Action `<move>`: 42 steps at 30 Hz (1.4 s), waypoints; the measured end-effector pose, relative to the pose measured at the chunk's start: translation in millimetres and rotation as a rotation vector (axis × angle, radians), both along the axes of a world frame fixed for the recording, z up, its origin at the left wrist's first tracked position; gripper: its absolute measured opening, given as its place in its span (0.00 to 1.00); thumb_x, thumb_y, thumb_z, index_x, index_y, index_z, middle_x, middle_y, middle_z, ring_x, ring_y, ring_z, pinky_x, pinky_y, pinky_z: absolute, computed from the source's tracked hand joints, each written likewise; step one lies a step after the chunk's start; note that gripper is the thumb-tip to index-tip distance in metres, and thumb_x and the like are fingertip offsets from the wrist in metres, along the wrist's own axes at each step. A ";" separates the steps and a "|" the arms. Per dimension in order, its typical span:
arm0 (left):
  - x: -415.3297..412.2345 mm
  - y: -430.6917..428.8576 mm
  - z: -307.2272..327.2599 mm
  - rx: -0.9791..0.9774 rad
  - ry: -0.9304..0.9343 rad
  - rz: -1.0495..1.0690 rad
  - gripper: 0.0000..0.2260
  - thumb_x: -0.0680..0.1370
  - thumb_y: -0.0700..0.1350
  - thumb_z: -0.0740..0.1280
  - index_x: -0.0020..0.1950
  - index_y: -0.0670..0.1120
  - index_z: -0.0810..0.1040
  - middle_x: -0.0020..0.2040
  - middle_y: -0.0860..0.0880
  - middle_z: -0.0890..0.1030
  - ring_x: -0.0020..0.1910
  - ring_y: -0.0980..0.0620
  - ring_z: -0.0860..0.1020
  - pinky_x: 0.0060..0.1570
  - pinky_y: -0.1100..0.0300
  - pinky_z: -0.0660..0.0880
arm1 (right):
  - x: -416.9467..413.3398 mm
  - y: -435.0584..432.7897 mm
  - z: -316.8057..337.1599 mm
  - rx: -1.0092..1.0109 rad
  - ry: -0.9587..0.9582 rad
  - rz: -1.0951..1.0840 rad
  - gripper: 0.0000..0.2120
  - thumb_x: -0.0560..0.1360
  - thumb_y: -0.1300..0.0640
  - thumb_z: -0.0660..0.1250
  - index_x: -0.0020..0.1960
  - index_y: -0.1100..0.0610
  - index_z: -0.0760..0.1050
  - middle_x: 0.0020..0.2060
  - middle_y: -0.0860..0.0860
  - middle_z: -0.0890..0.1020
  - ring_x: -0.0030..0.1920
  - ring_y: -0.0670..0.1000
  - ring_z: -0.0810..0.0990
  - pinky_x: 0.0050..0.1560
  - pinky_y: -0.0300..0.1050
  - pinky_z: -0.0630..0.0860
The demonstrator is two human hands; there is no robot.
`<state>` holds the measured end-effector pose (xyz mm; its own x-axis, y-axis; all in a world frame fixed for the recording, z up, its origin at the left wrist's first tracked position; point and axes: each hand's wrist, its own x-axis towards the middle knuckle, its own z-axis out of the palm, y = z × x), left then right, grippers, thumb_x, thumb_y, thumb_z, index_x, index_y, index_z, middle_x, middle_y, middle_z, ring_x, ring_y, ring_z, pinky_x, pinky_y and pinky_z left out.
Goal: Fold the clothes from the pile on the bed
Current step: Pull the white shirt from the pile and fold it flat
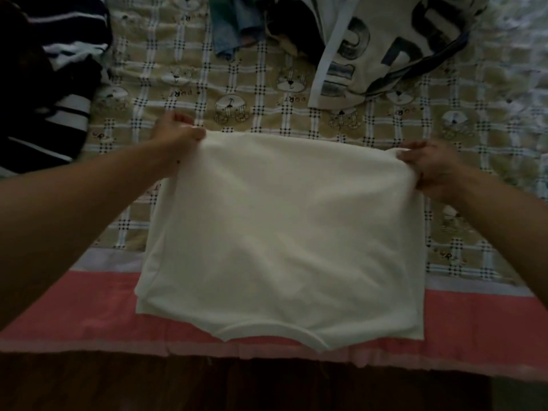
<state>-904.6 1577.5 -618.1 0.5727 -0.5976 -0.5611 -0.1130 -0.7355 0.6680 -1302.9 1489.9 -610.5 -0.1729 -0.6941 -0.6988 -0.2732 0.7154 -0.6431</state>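
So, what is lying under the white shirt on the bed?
The white shirt lies on the checked bedspread and its pink border; both hands, left hand and right hand, pinch its far corners. Whatever lies beneath its middle is covered.

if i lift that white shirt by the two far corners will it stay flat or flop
Probably flop: the white shirt bunches into soft creases where the left hand and right hand pinch its far corners. It looks thin and light, so the middle would likely sag. On the checked bedspread it would likely drag and wrinkle rather than slide when pushed.
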 end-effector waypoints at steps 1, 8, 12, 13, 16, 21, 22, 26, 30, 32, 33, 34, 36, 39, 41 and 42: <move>4.8 -0.2 0.5 -0.021 -0.016 -0.012 0.09 0.75 0.44 0.71 0.53 0.50 0.76 0.50 0.49 0.75 0.43 0.53 0.73 0.36 0.60 0.70 | -5.9 -2.0 0.6 -0.005 -0.009 -0.002 0.13 0.75 0.66 0.67 0.59 0.58 0.76 0.53 0.57 0.79 0.46 0.52 0.78 0.43 0.49 0.77; 29.7 -1.3 -2.0 -0.010 -0.159 0.068 0.06 0.75 0.43 0.72 0.51 0.49 0.81 0.57 0.47 0.80 0.59 0.47 0.77 0.60 0.48 0.76 | -29.7 -9.6 -14.0 -0.158 0.260 -0.083 0.10 0.75 0.61 0.70 0.55 0.56 0.81 0.48 0.53 0.82 0.50 0.54 0.81 0.54 0.52 0.80; 18.8 10.2 -2.6 0.189 -0.876 -0.335 0.21 0.79 0.53 0.62 0.70 0.45 0.68 0.74 0.38 0.63 0.73 0.37 0.62 0.72 0.44 0.59 | -36.3 9.9 -16.5 -0.258 0.373 0.131 0.24 0.73 0.45 0.71 0.65 0.55 0.74 0.61 0.54 0.78 0.59 0.55 0.77 0.59 0.50 0.75; 9.1 14.8 -1.4 0.095 -0.973 -0.497 0.25 0.80 0.55 0.60 0.73 0.45 0.64 0.75 0.39 0.61 0.75 0.37 0.58 0.73 0.44 0.55 | -38.4 14.5 -15.1 -0.252 0.361 0.185 0.31 0.71 0.41 0.71 0.68 0.55 0.70 0.63 0.54 0.76 0.60 0.55 0.76 0.60 0.51 0.75; -28.9 26.6 -6.6 -0.246 -0.941 -1.004 0.29 0.78 0.60 0.56 0.76 0.47 0.61 0.77 0.42 0.60 0.76 0.40 0.57 0.74 0.43 0.55 | -43.7 21.0 -14.1 -0.170 0.324 0.237 0.44 0.64 0.35 0.74 0.72 0.55 0.63 0.68 0.54 0.72 0.63 0.56 0.74 0.61 0.58 0.75; -47.2 37.1 -46.2 -0.034 -0.836 -1.144 0.38 0.76 0.69 0.42 0.81 0.50 0.42 0.81 0.48 0.43 0.79 0.48 0.42 0.77 0.47 0.42 | -54.1 12.4 -22.5 -0.083 0.204 0.058 0.19 0.71 0.51 0.75 0.59 0.54 0.75 0.55 0.55 0.80 0.44 0.53 0.79 0.36 0.47 0.77; -45.6 37.8 -50.7 0.000 -0.831 -1.119 0.38 0.76 0.70 0.41 0.80 0.50 0.41 0.81 0.48 0.42 0.79 0.48 0.41 0.77 0.47 0.41 | -58.1 10.0 -26.2 -0.113 0.222 -0.007 0.12 0.72 0.52 0.74 0.52 0.53 0.76 0.54 0.56 0.81 0.45 0.55 0.80 0.38 0.50 0.79; -67.6 45.6 -49.1 0.059 -0.864 -1.019 0.39 0.75 0.68 0.42 0.80 0.47 0.41 0.81 0.45 0.41 0.79 0.44 0.40 0.76 0.45 0.40 | -64.2 22.9 -27.9 -0.138 0.031 -0.211 0.11 0.76 0.48 0.68 0.48 0.55 0.75 0.43 0.53 0.82 0.36 0.51 0.82 0.35 0.47 0.81; -162.3 104.0 -45.3 -0.171 -0.726 -1.169 0.38 0.77 0.65 0.51 0.80 0.43 0.51 0.80 0.40 0.48 0.79 0.39 0.46 0.74 0.36 0.51 | -64.1 68.7 -9.7 0.053 -0.151 -0.022 0.15 0.76 0.47 0.68 0.54 0.58 0.76 0.38 0.53 0.82 0.25 0.46 0.80 0.24 0.38 0.73; -225.7 151.1 -43.2 -0.237 -0.646 -1.214 0.38 0.76 0.65 0.56 0.80 0.44 0.54 0.80 0.40 0.49 0.79 0.37 0.47 0.71 0.33 0.55 | -69.7 86.6 -5.0 0.095 -0.157 0.073 0.13 0.76 0.52 0.68 0.57 0.57 0.77 0.39 0.51 0.85 0.29 0.45 0.83 0.25 0.38 0.75; -256.8 174.0 -41.7 -0.240 -0.599 -1.225 0.39 0.75 0.65 0.58 0.80 0.45 0.55 0.80 0.40 0.49 0.79 0.37 0.46 0.70 0.33 0.54 | -72.3 90.2 -4.1 0.106 -0.183 0.093 0.13 0.76 0.53 0.68 0.58 0.57 0.77 0.39 0.50 0.85 0.32 0.46 0.84 0.27 0.39 0.76; -286.6 195.3 -40.3 -0.235 -0.549 -1.242 0.40 0.74 0.66 0.60 0.80 0.46 0.55 0.80 0.39 0.49 0.79 0.36 0.46 0.70 0.32 0.54 | -74.0 90.5 -2.8 0.117 -0.206 0.098 0.14 0.76 0.54 0.68 0.59 0.57 0.77 0.40 0.50 0.86 0.35 0.47 0.84 0.29 0.40 0.77; -337.1 225.8 -35.5 -0.270 -0.466 -1.299 0.42 0.72 0.67 0.62 0.79 0.47 0.57 0.79 0.37 0.52 0.78 0.35 0.50 0.68 0.33 0.57 | -74.6 81.0 0.3 0.116 -0.200 0.120 0.16 0.75 0.52 0.69 0.61 0.57 0.77 0.44 0.52 0.85 0.38 0.50 0.85 0.31 0.42 0.78; -388.3 233.7 -26.6 -0.218 -0.443 -1.415 0.47 0.61 0.72 0.67 0.76 0.52 0.64 0.71 0.40 0.70 0.66 0.39 0.72 0.60 0.43 0.74 | -68.5 54.8 3.6 0.055 -0.151 0.181 0.14 0.74 0.52 0.71 0.58 0.55 0.77 0.47 0.51 0.84 0.41 0.49 0.84 0.33 0.42 0.79; -408.3 220.6 -24.2 -0.097 -0.403 -1.447 0.50 0.53 0.71 0.71 0.74 0.56 0.66 0.60 0.44 0.76 0.48 0.44 0.77 0.44 0.53 0.77 | -62.2 39.5 3.4 0.007 -0.125 0.231 0.16 0.72 0.52 0.73 0.58 0.53 0.77 0.50 0.50 0.83 0.45 0.49 0.83 0.35 0.41 0.79; -414.4 211.2 -23.6 -0.053 -0.396 -1.470 0.47 0.53 0.67 0.74 0.71 0.57 0.68 0.54 0.45 0.77 0.42 0.45 0.76 0.37 0.56 0.74 | -59.3 34.2 2.7 -0.013 -0.108 0.252 0.20 0.71 0.51 0.74 0.60 0.54 0.77 0.51 0.50 0.83 0.47 0.49 0.83 0.36 0.41 0.79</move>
<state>-1319.0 1788.7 -641.7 -0.4252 -0.7675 -0.4797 -0.8730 0.2080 0.4411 -1362.2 1524.1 -607.8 0.0816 -0.7151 -0.6942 -0.3714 0.6245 -0.6871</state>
